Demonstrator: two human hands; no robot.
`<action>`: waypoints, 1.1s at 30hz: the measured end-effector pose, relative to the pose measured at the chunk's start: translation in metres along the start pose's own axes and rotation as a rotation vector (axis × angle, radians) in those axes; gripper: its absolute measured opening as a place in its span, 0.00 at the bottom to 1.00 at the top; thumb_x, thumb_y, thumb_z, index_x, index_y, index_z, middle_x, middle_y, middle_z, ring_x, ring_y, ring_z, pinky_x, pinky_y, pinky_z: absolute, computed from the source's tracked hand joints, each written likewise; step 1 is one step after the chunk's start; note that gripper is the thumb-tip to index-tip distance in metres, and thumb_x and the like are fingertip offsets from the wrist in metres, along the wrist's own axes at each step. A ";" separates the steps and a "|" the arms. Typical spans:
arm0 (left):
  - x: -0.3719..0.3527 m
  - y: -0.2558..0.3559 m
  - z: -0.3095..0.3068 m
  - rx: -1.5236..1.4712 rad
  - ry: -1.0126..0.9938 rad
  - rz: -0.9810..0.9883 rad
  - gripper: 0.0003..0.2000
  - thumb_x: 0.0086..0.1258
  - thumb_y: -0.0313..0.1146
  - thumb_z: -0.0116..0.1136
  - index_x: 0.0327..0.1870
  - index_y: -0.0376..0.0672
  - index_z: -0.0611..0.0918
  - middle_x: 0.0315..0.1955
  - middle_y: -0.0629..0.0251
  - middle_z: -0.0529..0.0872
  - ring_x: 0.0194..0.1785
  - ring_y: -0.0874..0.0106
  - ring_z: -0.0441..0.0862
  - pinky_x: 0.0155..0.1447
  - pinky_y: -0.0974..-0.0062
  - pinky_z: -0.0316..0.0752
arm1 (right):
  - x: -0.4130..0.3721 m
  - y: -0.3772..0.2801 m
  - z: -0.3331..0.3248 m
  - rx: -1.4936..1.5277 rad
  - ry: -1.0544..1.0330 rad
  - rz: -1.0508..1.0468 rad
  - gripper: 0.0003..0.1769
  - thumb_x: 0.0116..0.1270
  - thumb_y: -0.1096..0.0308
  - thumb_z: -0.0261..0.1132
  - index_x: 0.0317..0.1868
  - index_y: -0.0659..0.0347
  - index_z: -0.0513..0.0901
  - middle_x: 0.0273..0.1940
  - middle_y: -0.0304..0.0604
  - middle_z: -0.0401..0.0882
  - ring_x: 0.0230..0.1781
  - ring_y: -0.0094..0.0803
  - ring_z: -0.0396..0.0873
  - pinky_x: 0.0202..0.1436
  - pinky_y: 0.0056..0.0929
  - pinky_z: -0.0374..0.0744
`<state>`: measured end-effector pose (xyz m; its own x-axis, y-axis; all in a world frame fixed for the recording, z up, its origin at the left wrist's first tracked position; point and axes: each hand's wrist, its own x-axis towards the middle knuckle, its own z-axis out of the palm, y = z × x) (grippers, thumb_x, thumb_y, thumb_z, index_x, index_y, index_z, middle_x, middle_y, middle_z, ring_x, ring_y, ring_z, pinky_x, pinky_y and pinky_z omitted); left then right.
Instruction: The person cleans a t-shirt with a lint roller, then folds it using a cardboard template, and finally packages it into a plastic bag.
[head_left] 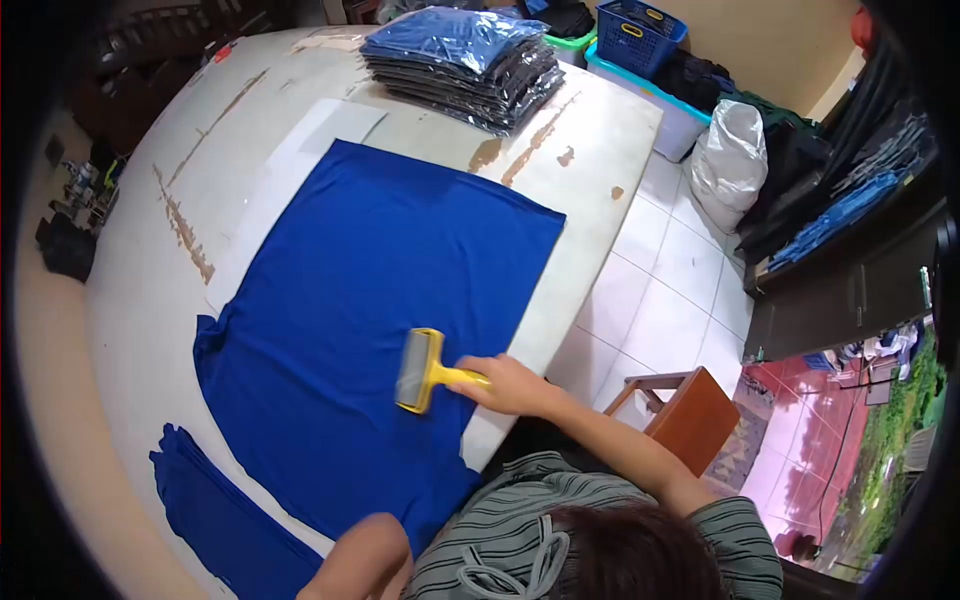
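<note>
A blue shirt (pixel 350 270) lies spread on the white table, with soft wrinkles across its middle. My right hand (pixel 505 385) grips the yellow handle of a lint roller (pixel 418 370), whose grey roller head rests over the shirt's lower right part. Of my left arm only a bent part shows at the bottom edge; the hand itself is out of sight. Near that arm, a separate sleeve-like piece of the same blue cloth (pixel 225 520) extends along the table's lower left side.
At the table's far end stands a stack of plastic-wrapped folded garments (pixel 465 65). The worn white tabletop (pixel 590 150) has brown peeled patches. Right of it are a blue basket (pixel 640 40), a white sack (pixel 730 150), a wooden stool (pixel 695 420) and hanging clothes (pixel 840 220).
</note>
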<state>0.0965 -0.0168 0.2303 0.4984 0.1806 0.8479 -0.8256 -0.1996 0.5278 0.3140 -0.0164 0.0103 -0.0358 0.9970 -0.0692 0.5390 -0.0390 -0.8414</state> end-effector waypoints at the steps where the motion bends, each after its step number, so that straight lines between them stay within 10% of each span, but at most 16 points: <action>1: -0.004 -0.007 -0.003 0.028 0.088 -0.009 0.09 0.65 0.38 0.43 0.37 0.43 0.69 0.13 0.66 0.73 0.13 0.77 0.67 0.18 0.81 0.61 | -0.018 0.007 -0.011 0.014 0.012 0.024 0.19 0.59 0.51 0.57 0.41 0.57 0.76 0.26 0.52 0.78 0.27 0.50 0.77 0.32 0.41 0.74; 6: -0.057 -0.045 -0.008 0.134 0.681 -0.219 0.15 0.64 0.43 0.46 0.25 0.40 0.72 0.12 0.65 0.75 0.13 0.76 0.68 0.18 0.82 0.63 | -0.002 0.011 0.011 0.101 0.058 0.132 0.19 0.60 0.50 0.56 0.41 0.56 0.73 0.22 0.53 0.76 0.26 0.54 0.75 0.29 0.46 0.73; 12: -0.145 -0.092 -0.003 0.528 0.898 -1.263 0.13 0.61 0.40 0.52 0.33 0.38 0.75 0.27 0.58 0.80 0.29 0.68 0.78 0.35 0.76 0.72 | 0.043 0.035 -0.001 0.010 -0.082 -0.028 0.19 0.60 0.50 0.56 0.43 0.56 0.72 0.27 0.52 0.78 0.29 0.50 0.77 0.30 0.42 0.73; 14: -0.188 -0.114 -0.005 1.529 0.786 -1.285 0.19 0.64 0.45 0.47 0.47 0.40 0.74 0.51 0.50 0.72 0.54 0.58 0.70 0.57 0.59 0.61 | 0.016 0.046 -0.042 0.050 -0.238 0.082 0.19 0.61 0.50 0.56 0.43 0.57 0.71 0.28 0.52 0.77 0.28 0.50 0.77 0.30 0.42 0.73; 18: -0.241 -0.130 0.004 1.910 1.035 -1.968 0.29 0.66 0.53 0.40 0.63 0.47 0.60 0.64 0.51 0.53 0.68 0.54 0.46 0.62 0.41 0.37 | -0.020 0.057 -0.055 0.037 -0.138 0.099 0.19 0.61 0.53 0.56 0.44 0.58 0.71 0.27 0.54 0.77 0.27 0.51 0.76 0.29 0.43 0.72; 22: -0.271 -0.120 0.008 1.775 1.216 -2.256 0.35 0.63 0.59 0.39 0.67 0.51 0.50 0.67 0.52 0.40 0.69 0.54 0.34 0.60 0.36 0.27 | 0.025 0.052 -0.011 0.125 0.019 0.064 0.18 0.62 0.55 0.56 0.45 0.59 0.69 0.23 0.56 0.76 0.25 0.53 0.76 0.27 0.45 0.71; 33: -0.276 -0.118 0.005 1.732 1.271 -2.192 0.38 0.60 0.65 0.37 0.67 0.55 0.48 0.67 0.55 0.39 0.69 0.53 0.34 0.61 0.37 0.29 | -0.011 0.074 -0.061 0.149 0.054 0.123 0.22 0.60 0.55 0.58 0.49 0.60 0.69 0.27 0.54 0.78 0.26 0.48 0.79 0.29 0.43 0.74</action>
<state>0.0574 -0.0482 -0.0660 -0.7437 0.6560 -0.1286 0.6536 0.7539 0.0662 0.4059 -0.0265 -0.0185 0.0701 0.9861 -0.1507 0.4054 -0.1662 -0.8989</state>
